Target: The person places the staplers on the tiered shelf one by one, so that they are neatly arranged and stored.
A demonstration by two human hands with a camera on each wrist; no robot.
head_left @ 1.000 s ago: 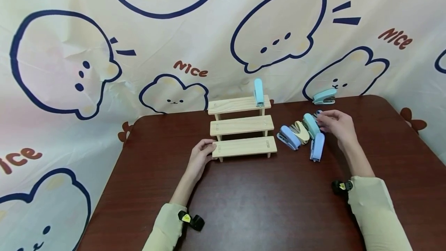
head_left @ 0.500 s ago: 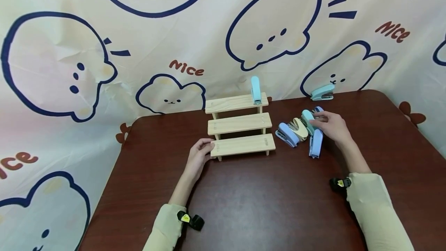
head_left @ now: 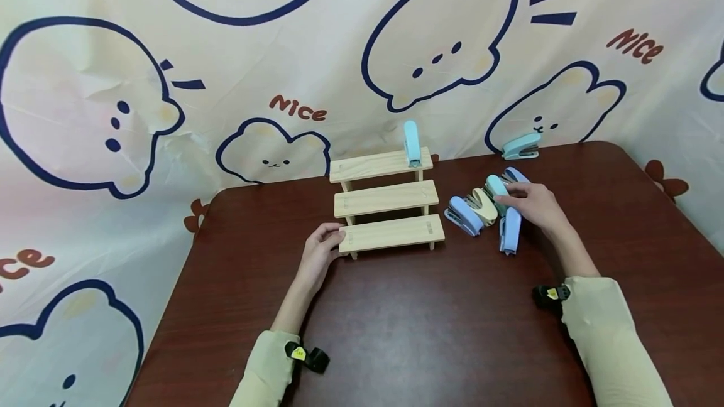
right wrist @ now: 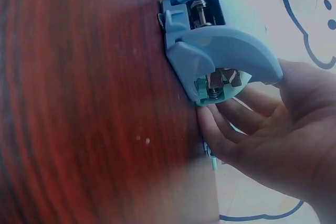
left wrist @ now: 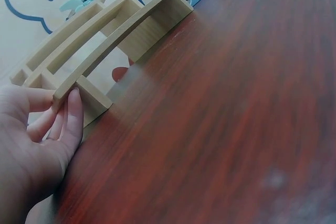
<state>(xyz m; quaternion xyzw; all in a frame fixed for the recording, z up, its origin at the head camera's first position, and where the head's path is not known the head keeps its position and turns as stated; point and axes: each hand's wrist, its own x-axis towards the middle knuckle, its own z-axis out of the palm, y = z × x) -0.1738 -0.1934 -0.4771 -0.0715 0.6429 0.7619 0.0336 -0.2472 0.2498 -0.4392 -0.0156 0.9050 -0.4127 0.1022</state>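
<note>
My left hand (head_left: 317, 257) pinches the left end of the lowest step of a three-step wooden rack (head_left: 391, 234), thumb above and fingers underneath in the left wrist view. A light-blue stapler (head_left: 412, 144) stands on the rack's top step, at its right. To the right of the rack, my right hand (head_left: 536, 207) holds a mint-green stapler (head_left: 494, 185) between thumb and fingers, within a cluster on the table. Around it lie a cream stapler (head_left: 483, 207), a periwinkle stapler (head_left: 464, 215), another periwinkle stapler (head_left: 510, 231) in front, and a blue stapler (head_left: 516, 174) behind, partly hidden.
One more turquoise stapler (head_left: 521, 146) lies at the table's back edge, near the printed curtain (head_left: 351, 80). The dark wooden table (head_left: 418, 325) reaches from the rack toward the person.
My right hand has shifted left and closed in on the mint-green stapler. The left hand keeps its hold on the rack. The head view has shifted slightly.
</note>
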